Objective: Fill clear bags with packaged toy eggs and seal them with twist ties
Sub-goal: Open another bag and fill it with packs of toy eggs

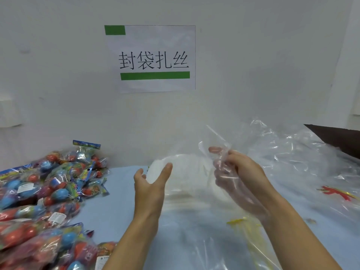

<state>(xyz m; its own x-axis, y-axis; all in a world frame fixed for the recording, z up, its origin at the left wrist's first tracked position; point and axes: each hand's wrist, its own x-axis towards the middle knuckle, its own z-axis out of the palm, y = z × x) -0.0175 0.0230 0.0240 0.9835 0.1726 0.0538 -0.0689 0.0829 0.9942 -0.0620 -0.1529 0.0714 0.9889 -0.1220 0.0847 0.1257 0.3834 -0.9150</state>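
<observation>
Right hand [241,172] is up at centre frame, fingers curled and pinching a clear bag [216,152] by its top edge; one fingertip shows through the film at abt 11 o'clock of the hand. Bag film drapes down over the fingers and wrist, blurred. Left hand [151,184] sits just at 9 o'clock of the bag, palm turned inward, fingers straight and spread apart, thumb out, gripping nothing. Can't tell if its fingertips touch the stack of clear bags [187,178] that lies flat btwn the two hands, whitish, on the light blue table [120,191].

Packaged toy eggs [48,191] are heaped at 8 to 9 o'clock of the frame, well apart from the right hand: red, blue and orange eggs in printed clear packs, one pack's header card standing up at the back of the pile. None are in the held bag.

Yellow twist ties [236,221] lie on the table under the right forearm, at abt 5 o'clock of centre. Red and yellow ties [335,192] at 3 o'clock, partly under loose film. More crumpled clear plastic [292,152] piles up at 2 o'clock by the wall. Dark brown panel [339,139] juts in at far right edge. White sign [155,59] w/ green bars and black characters on the wall at 12 o'clock.
</observation>
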